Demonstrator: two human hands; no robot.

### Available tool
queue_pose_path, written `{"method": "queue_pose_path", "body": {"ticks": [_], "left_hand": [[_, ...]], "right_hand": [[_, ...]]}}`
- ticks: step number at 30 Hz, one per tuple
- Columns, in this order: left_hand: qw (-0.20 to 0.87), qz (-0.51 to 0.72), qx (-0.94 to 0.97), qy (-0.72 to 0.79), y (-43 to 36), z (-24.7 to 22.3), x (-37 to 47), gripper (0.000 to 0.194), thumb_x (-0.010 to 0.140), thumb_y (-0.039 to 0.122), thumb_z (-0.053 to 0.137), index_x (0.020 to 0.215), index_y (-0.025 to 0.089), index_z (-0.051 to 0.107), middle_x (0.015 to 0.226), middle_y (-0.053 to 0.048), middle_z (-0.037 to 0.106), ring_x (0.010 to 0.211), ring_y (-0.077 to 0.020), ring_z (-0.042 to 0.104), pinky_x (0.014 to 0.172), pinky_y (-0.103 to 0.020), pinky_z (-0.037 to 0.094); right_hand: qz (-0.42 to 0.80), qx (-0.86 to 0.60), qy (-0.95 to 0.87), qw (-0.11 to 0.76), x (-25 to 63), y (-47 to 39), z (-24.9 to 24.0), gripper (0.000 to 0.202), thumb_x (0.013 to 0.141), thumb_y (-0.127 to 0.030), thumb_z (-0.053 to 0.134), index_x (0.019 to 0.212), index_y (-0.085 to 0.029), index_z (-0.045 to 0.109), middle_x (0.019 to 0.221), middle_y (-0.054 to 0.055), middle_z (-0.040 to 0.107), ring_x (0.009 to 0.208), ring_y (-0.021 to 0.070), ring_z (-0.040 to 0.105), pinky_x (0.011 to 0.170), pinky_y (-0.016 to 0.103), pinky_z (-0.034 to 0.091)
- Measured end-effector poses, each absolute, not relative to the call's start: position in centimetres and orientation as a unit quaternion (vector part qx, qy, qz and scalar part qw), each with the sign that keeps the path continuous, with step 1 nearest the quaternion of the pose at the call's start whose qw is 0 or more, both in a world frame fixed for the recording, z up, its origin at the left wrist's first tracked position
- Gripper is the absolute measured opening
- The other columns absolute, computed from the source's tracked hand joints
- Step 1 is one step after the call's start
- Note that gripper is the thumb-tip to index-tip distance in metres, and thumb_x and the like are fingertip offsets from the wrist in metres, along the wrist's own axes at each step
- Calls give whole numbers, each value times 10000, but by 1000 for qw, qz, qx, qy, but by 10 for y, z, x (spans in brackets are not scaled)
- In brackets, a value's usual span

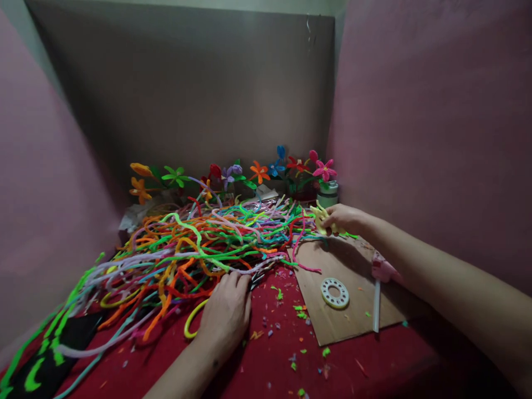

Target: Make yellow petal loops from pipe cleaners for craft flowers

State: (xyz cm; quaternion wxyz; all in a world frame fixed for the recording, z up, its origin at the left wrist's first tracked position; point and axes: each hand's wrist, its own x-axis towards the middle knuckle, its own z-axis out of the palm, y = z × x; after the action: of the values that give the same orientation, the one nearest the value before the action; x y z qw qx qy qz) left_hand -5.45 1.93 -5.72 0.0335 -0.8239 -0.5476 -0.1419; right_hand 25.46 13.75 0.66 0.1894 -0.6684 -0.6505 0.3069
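Observation:
My right hand is raised above the right end of the pile, its fingers closed on a bunch of pale yellow pipe cleaner pieces. My left hand rests back-up at the front edge of a large heap of coloured pipe cleaners. Its fingers are curled together, and their tips are partly hidden. Beside those fingertips lies a dark tool with shiny metal, too small to name. A yellow pipe cleaner loop shows just left of that hand.
On a brown board lie a white ring with holes and a pink glue gun with a glue stick. Pipe cleaner flowers and a green-lidded jar stand behind. Scraps litter the red cloth.

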Motion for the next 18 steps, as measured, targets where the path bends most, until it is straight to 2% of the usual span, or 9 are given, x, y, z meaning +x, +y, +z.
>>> {"method": "queue_pose_path", "body": {"ticks": [5, 11, 18], "left_hand": [[40, -144, -829, -540, 21, -61, -57, 267, 843, 143, 390, 1062, 161, 543, 1027, -94, 551, 964, -218, 505, 876, -382, 432], [45, -144, -828, -540, 21, -61, -57, 251, 849, 155, 390, 1043, 166, 550, 1010, -91, 553, 937, -219, 509, 861, -383, 439], [41, -149, -831, -533, 22, -60, -56, 260, 849, 154, 392, 1057, 162, 548, 1006, -95, 555, 942, -221, 509, 865, -388, 438]], "right_hand": [[331, -647, -674, 133, 248, 125, 3, 103, 649, -128, 569, 745, -140, 605, 565, 9, 603, 484, 110, 550, 457, 196, 421], [231, -636, -733, 72, 236, 128, 4, 381, 570, -67, 589, 937, -138, 657, 752, 15, 624, 634, 114, 536, 526, 186, 368], [111, -635, -765, 9, 231, 123, -1, 220, 595, -122, 575, 785, -162, 679, 712, 29, 608, 647, 143, 516, 541, 223, 312]]}}
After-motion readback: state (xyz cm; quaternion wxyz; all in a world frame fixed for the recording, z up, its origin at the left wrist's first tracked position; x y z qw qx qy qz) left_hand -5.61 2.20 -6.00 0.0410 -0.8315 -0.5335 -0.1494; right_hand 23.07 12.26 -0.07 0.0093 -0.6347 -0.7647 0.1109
